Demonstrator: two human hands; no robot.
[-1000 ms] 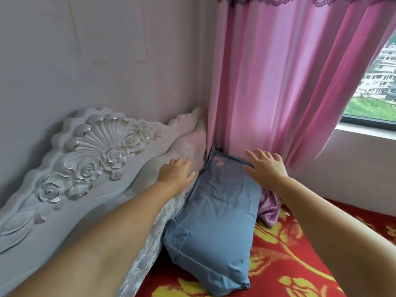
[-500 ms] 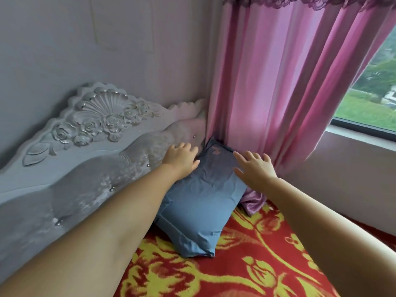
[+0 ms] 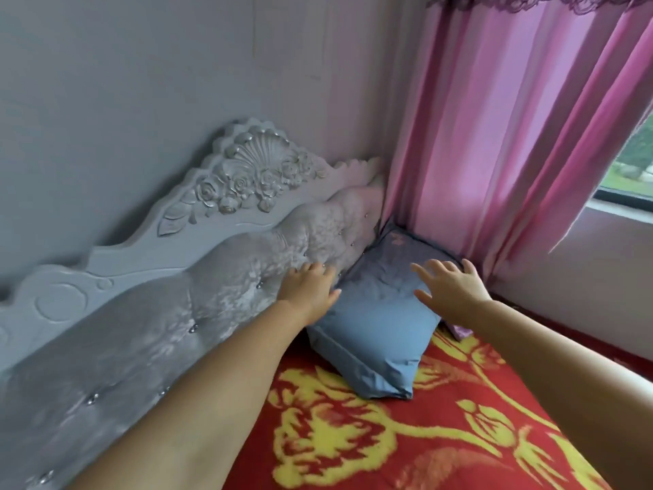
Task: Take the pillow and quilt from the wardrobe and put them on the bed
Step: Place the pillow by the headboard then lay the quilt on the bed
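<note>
A blue pillow (image 3: 374, 320) lies on the bed (image 3: 441, 436), which has a red cover with yellow flowers. The pillow leans into the corner between the headboard and the curtain. My left hand (image 3: 309, 288) rests flat at the pillow's left edge, against the padded headboard, fingers apart. Over the pillow's right side my right hand (image 3: 450, 290) is spread open, touching or just above it; it holds nothing. No quilt or wardrobe is in view.
A carved white headboard (image 3: 226, 192) with grey tufted padding runs along the left wall. A pink curtain (image 3: 501, 136) hangs at the bed's far corner, its hem touching the pillow. A window (image 3: 632, 164) and sill lie to the right.
The view has pulled back and down, showing more of the bed cover. Both hands have slid toward me along the pillow and stayed open on it; the pillow stays in the corner.
</note>
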